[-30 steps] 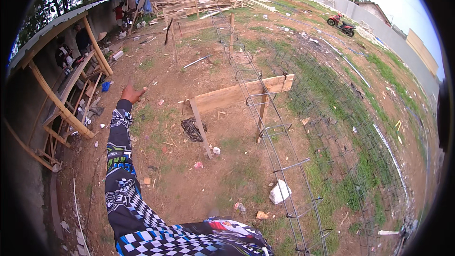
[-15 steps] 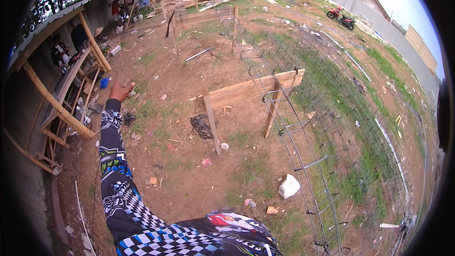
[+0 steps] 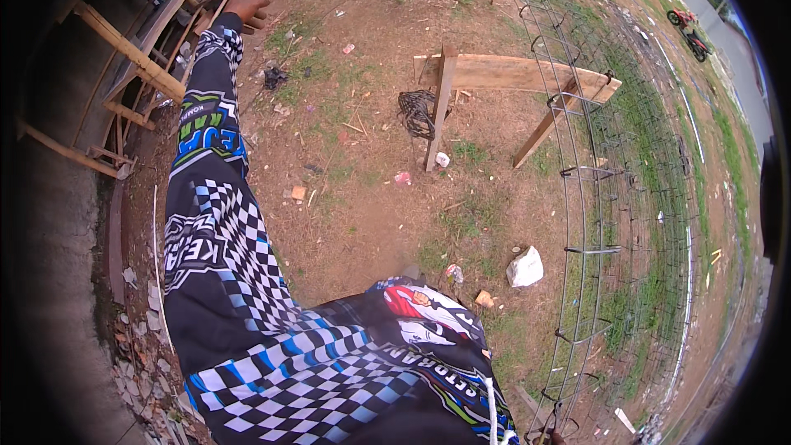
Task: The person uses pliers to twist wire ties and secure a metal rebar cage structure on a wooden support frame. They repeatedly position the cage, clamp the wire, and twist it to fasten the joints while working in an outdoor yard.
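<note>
My left arm, in a checkered black, white and blue sleeve, reaches up and away toward a timber frame [image 3: 132, 53] at the upper left. My left hand [image 3: 247, 10] is beside a slanted pole of that frame, fingers stretched out, with nothing seen in it. Whether it touches the pole I cannot tell. My right hand is out of view. On the bare ground ahead stands a rough plank on wooden posts [image 3: 511, 74], with a coil of black wire [image 3: 416, 111] at its left post.
A long steel rebar cage [image 3: 589, 198] runs along the right, from near my body to the far grass. A white bag [image 3: 525, 268] and scraps lie beside it. A red motorcycle [image 3: 688, 25] is parked far right. Rubble [image 3: 148, 305] lines the grey wall at left.
The view has tipped downward and closer to the ground. My left arm now stretches further up along the timber frame, with the hand near the top of the picture.
</note>
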Available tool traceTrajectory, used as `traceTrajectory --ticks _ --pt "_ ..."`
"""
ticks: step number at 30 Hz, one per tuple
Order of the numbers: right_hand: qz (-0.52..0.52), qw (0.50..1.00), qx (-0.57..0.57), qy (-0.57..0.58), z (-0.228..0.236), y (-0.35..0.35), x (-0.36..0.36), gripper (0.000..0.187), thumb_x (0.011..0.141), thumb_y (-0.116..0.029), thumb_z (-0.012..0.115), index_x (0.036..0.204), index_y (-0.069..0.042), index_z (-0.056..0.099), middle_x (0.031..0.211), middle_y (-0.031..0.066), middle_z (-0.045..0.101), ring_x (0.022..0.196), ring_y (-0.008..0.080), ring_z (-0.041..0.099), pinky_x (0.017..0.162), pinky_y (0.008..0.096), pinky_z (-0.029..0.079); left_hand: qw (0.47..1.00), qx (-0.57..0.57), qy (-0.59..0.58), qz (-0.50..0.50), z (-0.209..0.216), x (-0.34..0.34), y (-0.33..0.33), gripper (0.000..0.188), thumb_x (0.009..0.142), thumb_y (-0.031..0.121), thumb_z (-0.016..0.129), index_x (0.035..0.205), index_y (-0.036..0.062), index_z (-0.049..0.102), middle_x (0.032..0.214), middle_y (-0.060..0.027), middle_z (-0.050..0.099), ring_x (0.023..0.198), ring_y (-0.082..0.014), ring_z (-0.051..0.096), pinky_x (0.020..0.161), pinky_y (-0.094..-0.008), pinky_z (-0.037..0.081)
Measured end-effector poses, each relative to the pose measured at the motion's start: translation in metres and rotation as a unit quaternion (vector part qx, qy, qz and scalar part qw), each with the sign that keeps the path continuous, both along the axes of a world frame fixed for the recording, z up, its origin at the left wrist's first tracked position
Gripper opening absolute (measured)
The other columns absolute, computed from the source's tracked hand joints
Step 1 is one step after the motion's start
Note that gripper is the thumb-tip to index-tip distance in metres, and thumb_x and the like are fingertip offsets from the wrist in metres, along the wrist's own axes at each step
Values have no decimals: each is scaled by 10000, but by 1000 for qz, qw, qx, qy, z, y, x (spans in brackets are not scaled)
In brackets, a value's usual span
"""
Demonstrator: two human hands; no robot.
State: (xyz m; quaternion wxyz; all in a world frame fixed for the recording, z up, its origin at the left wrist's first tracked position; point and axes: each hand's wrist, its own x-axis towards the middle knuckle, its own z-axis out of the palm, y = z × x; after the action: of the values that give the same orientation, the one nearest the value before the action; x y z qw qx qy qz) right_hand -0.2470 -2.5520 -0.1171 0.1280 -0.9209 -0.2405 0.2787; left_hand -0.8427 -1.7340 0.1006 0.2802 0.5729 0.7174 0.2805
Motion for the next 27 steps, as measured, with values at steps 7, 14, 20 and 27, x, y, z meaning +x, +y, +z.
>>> traceTrajectory --ticks 7,14,20,27 --pt "-301 929 -111 182 -32 -191 128 432 956 -427 496 1147 -42 543 876 270 653 677 453 629 622 561 526 994 88 -47 52 36 41 8 996 876 311 696 1537 132 -27 926 -161 685 584 -221 649 532 -411 521" --pt "-340 839 100 413 -7 -248 122 393 992 -413 403 1083 -42 498 763 269 627 575 444 605 523 573 511 974 63 -186 -110 -142 164 -33 983 858 251 728 1534 61 40 827 -143 692 490 -167 605 428 -302 481" --pt "-379 831 85 398 56 -181 79 401 936 -337 605 1115 8 507 756 187 625 600 362 642 543 503 543 881 -239 -170 -371 -298 268 -151 1109 812 280 781 1550 81 -23 1109 -234 656 803 -238 683 606 -348 546" --pt "-277 925 -30 258 80 -152 60 570 687 21 836 1094 34 438 634 183 632 504 304 656 428 437 529 903 180 -388 50 -125 206 -36 1103 846 254 748 1540 100 -95 1286 -237 553 983 -312 649 676 -376 547"
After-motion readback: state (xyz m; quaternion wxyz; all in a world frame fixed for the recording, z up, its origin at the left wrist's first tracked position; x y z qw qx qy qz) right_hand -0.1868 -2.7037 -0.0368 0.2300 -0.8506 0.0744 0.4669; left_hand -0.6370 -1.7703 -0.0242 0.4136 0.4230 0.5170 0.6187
